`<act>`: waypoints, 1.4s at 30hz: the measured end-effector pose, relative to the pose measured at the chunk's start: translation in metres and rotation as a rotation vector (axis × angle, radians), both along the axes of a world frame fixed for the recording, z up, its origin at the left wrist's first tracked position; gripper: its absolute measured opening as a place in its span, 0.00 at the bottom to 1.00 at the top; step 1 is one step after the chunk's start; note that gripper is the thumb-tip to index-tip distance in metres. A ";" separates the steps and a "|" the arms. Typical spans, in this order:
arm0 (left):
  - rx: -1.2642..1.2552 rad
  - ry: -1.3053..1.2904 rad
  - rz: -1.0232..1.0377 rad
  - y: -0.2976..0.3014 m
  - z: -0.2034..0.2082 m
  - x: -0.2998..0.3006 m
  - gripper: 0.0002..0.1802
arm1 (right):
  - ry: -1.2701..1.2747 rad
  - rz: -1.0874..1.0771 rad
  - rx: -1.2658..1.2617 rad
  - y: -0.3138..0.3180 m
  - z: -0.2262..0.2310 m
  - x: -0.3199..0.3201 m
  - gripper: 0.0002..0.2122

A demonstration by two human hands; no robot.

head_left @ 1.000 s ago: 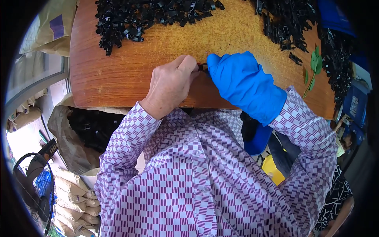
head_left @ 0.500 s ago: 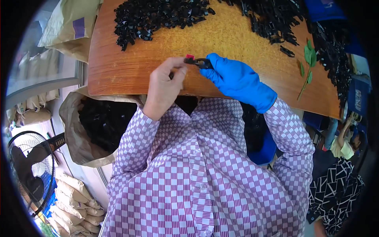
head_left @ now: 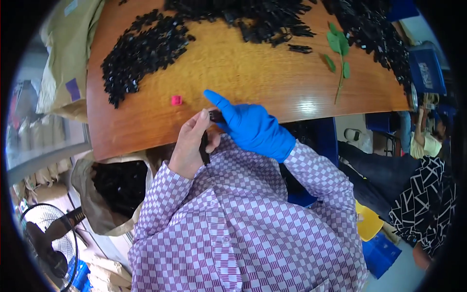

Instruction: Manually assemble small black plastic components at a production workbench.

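While a small black plastic piece [head_left: 214, 116] is pinched between the thumb and forefinger of the bare left hand [head_left: 188, 143], its right end is met by the blue-gloved right hand [head_left: 258, 129]. On the glove, one digit is stretched out, up and to the left, clear of the piece; whether the other gloved fingers are clamped on anything cannot be told, as they are hidden. Below the pinching fingertips, a narrow dark object [head_left: 205, 151] is seen against the curled fingers of the left hand (its exact shape is not made out).

Just beyond the left fingertips and to their left, a small bright pink block [head_left: 176, 100] is set on the brown wood-grain table [head_left: 253, 68]. Farther out in that direction, a heap of small black plastic parts [head_left: 146, 51] is spread; straight beyond the fingers, a second heap of longer black parts [head_left: 262, 22] is piled. To the right of the gloved fingers and farther from the body, a green leafy sprig [head_left: 339, 44] is laid. Below and left of the bare fingers, black pieces are held in an open brown sack [head_left: 87, 199].
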State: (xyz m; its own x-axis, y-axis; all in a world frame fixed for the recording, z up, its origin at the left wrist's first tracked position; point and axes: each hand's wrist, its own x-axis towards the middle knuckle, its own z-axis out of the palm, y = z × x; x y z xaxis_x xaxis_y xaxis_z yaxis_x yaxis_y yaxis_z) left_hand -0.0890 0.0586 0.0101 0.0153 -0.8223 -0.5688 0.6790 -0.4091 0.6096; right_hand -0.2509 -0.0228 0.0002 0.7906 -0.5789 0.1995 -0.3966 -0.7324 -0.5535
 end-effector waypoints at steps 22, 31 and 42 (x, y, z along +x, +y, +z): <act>-0.162 -1.932 -0.003 -0.012 -0.012 0.165 0.10 | 0.610 -0.327 -0.469 -0.206 -0.027 -0.135 0.23; -0.024 -2.009 -0.184 -0.026 -0.010 0.161 0.09 | -0.191 -0.389 0.652 -0.121 -0.002 -0.051 0.22; -0.349 -1.490 -0.216 -0.022 -0.003 0.088 0.09 | -0.391 -0.375 0.824 -0.075 -0.013 -0.026 0.15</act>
State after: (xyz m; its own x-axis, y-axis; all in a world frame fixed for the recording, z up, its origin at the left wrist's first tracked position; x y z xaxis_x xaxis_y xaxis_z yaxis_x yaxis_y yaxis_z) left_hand -0.0012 0.0367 0.0076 0.2423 -0.9678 0.0676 -0.6618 -0.1139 0.7410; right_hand -0.2766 -0.0976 -0.0124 0.4914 -0.8540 -0.1709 -0.2046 0.0776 -0.9758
